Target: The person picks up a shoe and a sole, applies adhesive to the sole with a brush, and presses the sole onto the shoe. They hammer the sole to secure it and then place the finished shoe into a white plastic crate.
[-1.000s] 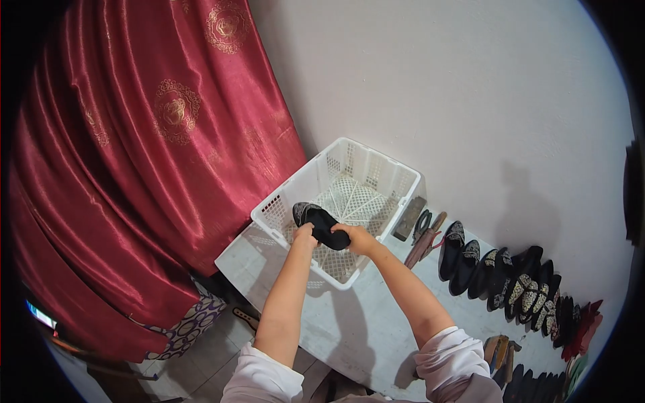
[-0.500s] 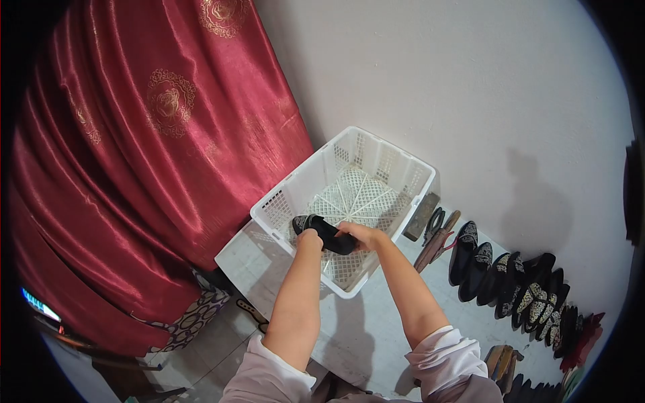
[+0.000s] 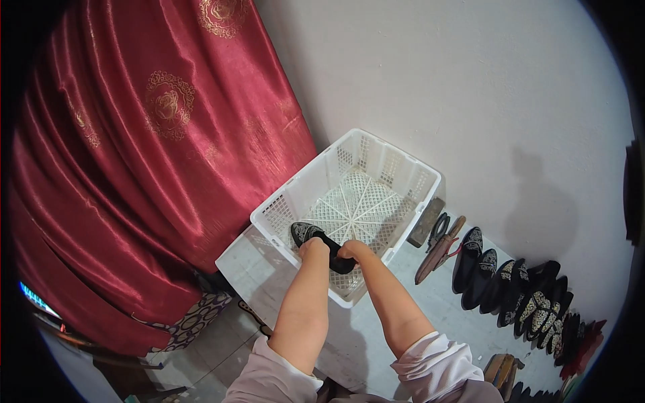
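Observation:
A black shoe (image 3: 310, 234) with a pale patterned toe lies low inside a white plastic crate (image 3: 411, 170), near its front corner. Both hands hold it. My left hand (image 3: 314, 248) grips the shoe's middle from the left. My right hand (image 3: 352, 251) closes on its heel end from the right. The crate has perforated walls and a grid floor, and nothing else shows inside it.
A red satin curtain (image 3: 148, 141) hangs at the left, touching the crate. A row of several dark embroidered shoes (image 3: 510, 285) lines the white wall at the right. Sandals (image 3: 440, 236) and a dark flat block (image 3: 426, 222) lie beside the crate. A patterned cloth (image 3: 195, 321) lies lower left.
Both hands have lowered the black shoe from above the crate's front rim down into the crate, towards its floor. The view has shifted slightly.

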Available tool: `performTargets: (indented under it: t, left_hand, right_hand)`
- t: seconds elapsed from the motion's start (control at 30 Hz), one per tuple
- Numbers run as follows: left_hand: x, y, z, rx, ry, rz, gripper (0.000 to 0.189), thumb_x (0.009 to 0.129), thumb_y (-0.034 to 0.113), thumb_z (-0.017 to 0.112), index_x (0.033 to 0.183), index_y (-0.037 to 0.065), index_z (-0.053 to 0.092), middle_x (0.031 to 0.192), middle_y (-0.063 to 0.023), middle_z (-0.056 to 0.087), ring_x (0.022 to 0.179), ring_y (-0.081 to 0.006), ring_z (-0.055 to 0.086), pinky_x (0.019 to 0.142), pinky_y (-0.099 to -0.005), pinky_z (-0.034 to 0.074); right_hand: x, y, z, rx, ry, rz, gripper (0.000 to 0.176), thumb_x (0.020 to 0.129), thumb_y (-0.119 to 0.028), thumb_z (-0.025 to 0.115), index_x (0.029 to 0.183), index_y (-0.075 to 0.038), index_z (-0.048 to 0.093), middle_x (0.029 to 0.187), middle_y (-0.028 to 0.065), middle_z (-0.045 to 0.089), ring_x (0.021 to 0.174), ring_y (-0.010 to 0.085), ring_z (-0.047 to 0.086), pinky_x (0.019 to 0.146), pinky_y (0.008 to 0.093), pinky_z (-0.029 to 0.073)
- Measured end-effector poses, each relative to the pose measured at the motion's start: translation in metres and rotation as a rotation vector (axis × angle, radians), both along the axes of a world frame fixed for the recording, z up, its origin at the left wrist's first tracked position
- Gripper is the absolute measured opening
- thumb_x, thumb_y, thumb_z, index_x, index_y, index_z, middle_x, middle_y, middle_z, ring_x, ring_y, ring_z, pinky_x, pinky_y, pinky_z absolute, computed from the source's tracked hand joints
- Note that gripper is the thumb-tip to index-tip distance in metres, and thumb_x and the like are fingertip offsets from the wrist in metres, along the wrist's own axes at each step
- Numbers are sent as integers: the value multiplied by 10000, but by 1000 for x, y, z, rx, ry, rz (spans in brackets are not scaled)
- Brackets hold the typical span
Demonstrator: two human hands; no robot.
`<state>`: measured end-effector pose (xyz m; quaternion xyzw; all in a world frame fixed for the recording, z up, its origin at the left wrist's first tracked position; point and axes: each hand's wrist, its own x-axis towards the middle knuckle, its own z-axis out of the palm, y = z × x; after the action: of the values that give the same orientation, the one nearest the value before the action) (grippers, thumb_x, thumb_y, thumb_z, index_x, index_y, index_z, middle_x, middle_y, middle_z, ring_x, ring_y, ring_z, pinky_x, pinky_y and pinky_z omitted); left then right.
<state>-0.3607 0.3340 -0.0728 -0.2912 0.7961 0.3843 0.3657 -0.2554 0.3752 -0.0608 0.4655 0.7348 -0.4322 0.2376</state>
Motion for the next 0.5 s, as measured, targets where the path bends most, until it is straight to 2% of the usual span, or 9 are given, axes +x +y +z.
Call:
performTargets:
  t: [0.03, 0.1, 0.13, 0.17, 0.2, 0.27, 0.37, 0.47, 0.5]
  left_hand:
    - [0, 2, -4, -16, -17, 6, 299, 775, 84, 559, 1069, 29, 563, 1130, -93, 604, 1034, -210, 584, 889, -322, 473]
    - [0, 10, -28, -124, -50, -36, 172, 798, 158, 521, 955, 101, 562, 1022, -36, 611, 981, -183, 577, 866, -309, 446]
    - [-6, 21, -59, -340, -88, -184, 121, 810, 195, 502, 897, 136, 562, 969, -8, 615, 954, -170, 574, 855, -302, 432]
    - [-16, 41, -101, -793, -220, -548, 100, 821, 232, 483, 840, 172, 561, 915, 20, 619, 928, -157, 570, 844, -295, 419]
    - [-17, 42, -103, -1028, -331, -736, 124, 833, 269, 464, 783, 208, 560, 861, 48, 623, 901, -143, 567, 833, -289, 405]
    - [-17, 46, -108, -1209, -482, -947, 187, 830, 312, 460, 684, 246, 557, 772, 85, 634, 817, -128, 579, 778, -287, 412]
    - [-18, 48, -125, -1284, -573, -1086, 186, 845, 320, 450, 784, 198, 576, 876, 45, 640, 861, -144, 578, 837, -305, 407]
    - [-11, 50, -134, -1423, -531, -1114, 216, 873, 292, 428, 934, 145, 574, 1034, 9, 609, 995, -167, 548, 917, -315, 392]
    - [-21, 57, -178, -1463, -558, -1029, 246, 886, 285, 416, 998, 123, 565, 1110, -4, 585, 1058, -182, 525, 947, -325, 381]
  right_hand:
    - [-1, 1, -6, -9, -7, 7, 338, 728, -298, 661, 924, -22, 665, 856, 151, 643, 751, 263, 622, 623, 387, 506]
    - [-3, 5, -18, 55, -28, 57, 373, 727, -302, 650, 971, -20, 663, 918, 164, 649, 835, 282, 629, 693, 391, 506]
    - [-6, 5, -22, 127, -40, 105, 382, 726, -299, 643, 986, -19, 661, 946, 170, 649, 879, 291, 626, 731, 387, 500]
    - [-9, 6, -25, 201, -51, 154, 392, 725, -296, 636, 1001, -19, 658, 973, 175, 648, 923, 301, 623, 768, 383, 495]
    - [-11, 6, -28, 223, -71, 218, 384, 721, -289, 630, 994, -21, 661, 988, 181, 643, 951, 307, 612, 795, 376, 486]
    - [-13, 6, -35, 265, -112, 346, 368, 715, -275, 618, 980, -25, 667, 1018, 193, 631, 1006, 320, 589, 849, 363, 468]
    - [-14, 2, -50, 239, -112, 209, 366, 739, -93, 541, 1091, -26, 620, 1192, 173, 559, 1101, 325, 544, 882, 391, 466]
    - [-10, -6, -55, 337, -70, 141, 361, 752, -76, 544, 1101, -3, 605, 1170, 185, 570, 1094, 324, 551, 869, 409, 475]
    - [-11, -6, -55, 330, -71, 141, 357, 756, -80, 549, 1101, -4, 604, 1170, 189, 568, 1095, 326, 550, 868, 412, 476]
